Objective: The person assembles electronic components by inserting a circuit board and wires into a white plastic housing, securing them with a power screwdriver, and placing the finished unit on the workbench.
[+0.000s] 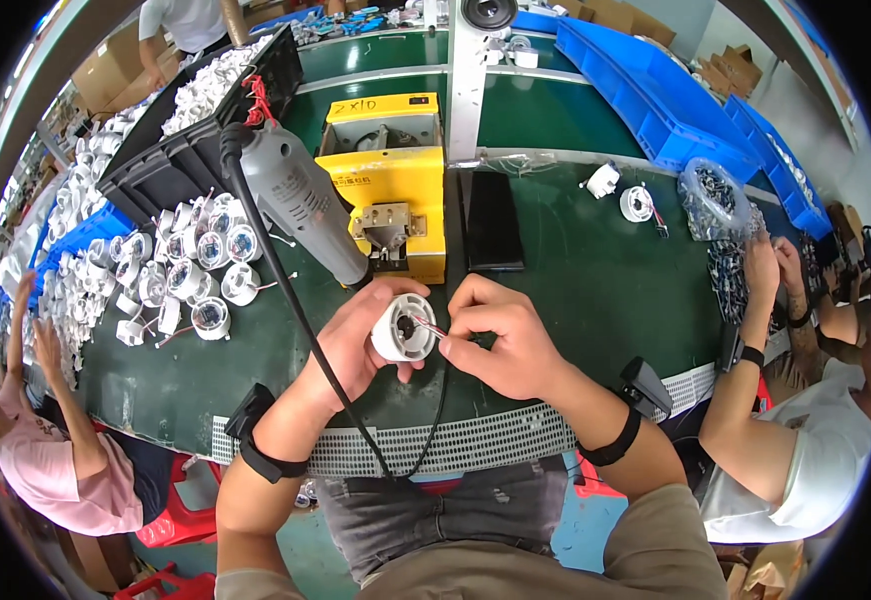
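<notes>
My left hand (pixel 360 335) is closed around a round white plastic housing (pixel 392 338), its hollow, ribbed face turned to the right. Thin red and white wires (pixel 427 327) come out of the housing's dark centre. Between thumb and forefinger, my right hand (pixel 500 335) pinches the ends of these wires. Both hands are just above the green work table, in front of a yellow machine (pixel 425 200) with a metal block on its front. A grey electric screwdriver (pixel 300 195) hangs near my left hand, and its black cable (pixel 295 310) passes across my left forearm.
Several white lamp-like units (pixel 190 265) are piled on the left, by a black crate (pixel 205 110) full of white parts. A black flat slab (pixel 493 220) lies right of the machine. Two white units (pixel 636 204) sit further right, near a clear bag (pixel 712 200). Co-workers sit on both sides.
</notes>
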A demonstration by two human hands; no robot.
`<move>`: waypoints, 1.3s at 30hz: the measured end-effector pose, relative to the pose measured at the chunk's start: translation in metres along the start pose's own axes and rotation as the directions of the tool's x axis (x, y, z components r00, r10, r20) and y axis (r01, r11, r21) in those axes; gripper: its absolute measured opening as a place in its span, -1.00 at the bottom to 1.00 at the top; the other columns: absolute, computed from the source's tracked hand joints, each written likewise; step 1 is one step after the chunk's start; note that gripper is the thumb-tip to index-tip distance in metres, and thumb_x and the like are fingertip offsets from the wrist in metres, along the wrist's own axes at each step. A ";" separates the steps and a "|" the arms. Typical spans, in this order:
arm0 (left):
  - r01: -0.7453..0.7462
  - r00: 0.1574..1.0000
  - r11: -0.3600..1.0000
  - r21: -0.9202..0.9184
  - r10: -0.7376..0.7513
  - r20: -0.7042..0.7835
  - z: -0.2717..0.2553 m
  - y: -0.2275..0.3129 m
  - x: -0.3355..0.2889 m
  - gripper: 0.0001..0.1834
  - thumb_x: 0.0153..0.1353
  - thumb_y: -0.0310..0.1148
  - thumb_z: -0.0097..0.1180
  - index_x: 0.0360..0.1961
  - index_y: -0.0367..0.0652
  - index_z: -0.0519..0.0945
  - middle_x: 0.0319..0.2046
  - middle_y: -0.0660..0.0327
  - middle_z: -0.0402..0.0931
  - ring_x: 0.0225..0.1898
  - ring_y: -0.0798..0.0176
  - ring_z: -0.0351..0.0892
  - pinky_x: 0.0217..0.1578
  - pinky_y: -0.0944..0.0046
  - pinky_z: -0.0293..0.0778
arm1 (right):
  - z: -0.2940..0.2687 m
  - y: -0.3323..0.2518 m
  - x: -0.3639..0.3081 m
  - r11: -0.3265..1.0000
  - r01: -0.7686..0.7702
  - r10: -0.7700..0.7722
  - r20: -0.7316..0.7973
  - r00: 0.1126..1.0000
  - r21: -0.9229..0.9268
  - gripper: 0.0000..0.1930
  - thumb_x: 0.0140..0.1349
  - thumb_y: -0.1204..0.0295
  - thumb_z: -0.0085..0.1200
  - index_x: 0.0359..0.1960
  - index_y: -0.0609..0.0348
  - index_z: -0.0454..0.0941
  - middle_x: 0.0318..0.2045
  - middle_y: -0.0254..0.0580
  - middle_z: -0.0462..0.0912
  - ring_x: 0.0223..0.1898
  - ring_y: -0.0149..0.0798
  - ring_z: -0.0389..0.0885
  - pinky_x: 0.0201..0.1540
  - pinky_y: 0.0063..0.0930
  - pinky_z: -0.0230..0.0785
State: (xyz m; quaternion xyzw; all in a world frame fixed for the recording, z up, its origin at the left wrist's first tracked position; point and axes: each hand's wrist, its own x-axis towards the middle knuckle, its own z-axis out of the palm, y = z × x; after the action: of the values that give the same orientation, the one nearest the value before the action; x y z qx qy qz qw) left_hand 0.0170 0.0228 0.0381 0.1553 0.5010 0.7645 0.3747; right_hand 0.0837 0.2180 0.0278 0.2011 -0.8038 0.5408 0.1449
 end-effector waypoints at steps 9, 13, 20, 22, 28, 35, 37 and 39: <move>-0.013 0.999 0.999 0.029 0.011 0.050 0.000 -0.006 0.002 -0.46 0.44 -0.05 -0.31 0.19 -0.29 0.32 -0.19 0.13 0.51 -0.27 0.24 0.58 -0.32 0.28 0.58 | 0.005 0.002 -0.001 0.996 -0.002 0.004 -0.026 1.000 0.089 -0.89 0.12 0.49 0.15 -0.49 0.27 0.53 -0.42 -0.26 0.44 -0.45 -0.35 0.46 -0.41 -0.47 0.30; -0.046 0.995 0.999 0.021 0.044 0.086 0.000 -0.008 0.003 -0.50 0.45 -0.12 -0.27 0.21 -0.28 0.32 -0.14 0.15 0.50 -0.17 0.26 0.57 -0.18 0.24 0.59 | 0.005 -0.001 -0.001 0.954 -0.269 0.273 -0.009 0.962 0.131 -0.88 0.15 0.44 0.17 -0.41 0.24 0.54 -0.43 -0.26 0.44 -0.43 -0.37 0.46 -0.38 -0.52 0.31; -0.164 0.986 0.986 0.020 0.164 0.024 0.000 -0.012 0.002 -0.53 0.44 -0.15 -0.20 0.20 -0.27 0.35 -0.06 0.15 0.49 -0.08 0.27 0.55 -0.05 0.19 0.56 | -0.006 -0.009 0.005 0.942 0.066 -0.146 -0.226 0.963 -0.328 -0.85 0.03 0.57 0.29 -0.36 0.17 0.59 -0.35 -0.27 0.47 -0.32 -0.42 0.50 -0.35 -0.51 0.36; -0.267 0.963 0.961 0.072 0.270 -0.022 0.000 -0.015 0.003 -0.51 0.42 -0.11 -0.20 0.20 -0.24 0.32 -0.04 0.12 0.49 -0.05 0.18 0.57 -0.07 0.08 0.58 | -0.008 -0.009 0.005 0.931 0.158 -0.246 -0.245 0.938 -0.328 -0.84 -0.01 0.61 0.30 -0.37 0.22 0.61 -0.38 -0.21 0.54 -0.41 -0.42 0.56 -0.45 -0.54 0.37; -0.285 0.957 0.956 0.073 0.280 0.071 -0.001 -0.017 -0.003 -0.55 0.43 -0.20 -0.19 0.22 -0.24 0.28 0.12 0.12 0.38 0.10 0.23 0.44 0.07 0.19 0.43 | -0.006 -0.018 -0.005 0.892 -0.227 0.274 -0.070 0.959 0.390 -0.87 0.11 0.57 0.24 -0.28 0.27 0.64 -0.48 -0.24 0.62 -0.57 -0.49 0.56 -0.59 -0.68 0.33; -0.287 0.941 0.958 0.014 0.279 0.192 0.004 -0.018 -0.003 -0.62 0.44 -0.41 -0.25 0.25 -0.19 0.28 0.04 0.23 0.41 0.07 0.39 0.40 0.07 0.35 0.35 | 0.006 -0.013 -0.003 0.904 -0.119 0.196 -0.152 0.969 0.410 -0.81 0.16 0.62 0.16 -0.18 0.35 0.58 -0.38 -0.21 0.58 -0.50 -0.44 0.58 -0.56 -0.70 0.38; -0.283 0.933 0.959 -0.010 0.277 0.231 0.006 -0.021 -0.002 -0.61 0.45 -0.42 -0.28 0.26 -0.16 0.24 0.18 0.21 0.28 0.15 0.37 0.31 0.15 0.32 0.28 | 0.007 -0.010 -0.006 0.917 -0.160 0.230 -0.157 0.960 0.365 -0.82 0.12 0.63 0.20 -0.21 0.34 0.59 -0.37 -0.23 0.56 -0.49 -0.45 0.57 -0.54 -0.69 0.37; -0.273 0.936 0.962 -0.020 0.270 0.228 0.007 -0.023 -0.002 -0.62 0.45 -0.41 -0.29 0.26 -0.16 0.23 0.23 0.20 0.22 0.17 0.36 0.29 0.16 0.32 0.27 | 0.007 -0.006 -0.007 0.927 -0.202 0.263 -0.164 0.951 0.316 -0.82 0.09 0.64 0.23 -0.24 0.33 0.60 -0.36 -0.25 0.55 -0.48 -0.45 0.55 -0.52 -0.68 0.37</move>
State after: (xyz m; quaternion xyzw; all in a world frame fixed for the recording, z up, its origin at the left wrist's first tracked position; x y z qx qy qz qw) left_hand 0.0318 0.0311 0.0213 0.3120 0.4330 0.7829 0.3197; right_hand 0.0929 0.2102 0.0268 0.0670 -0.7130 0.6859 0.1292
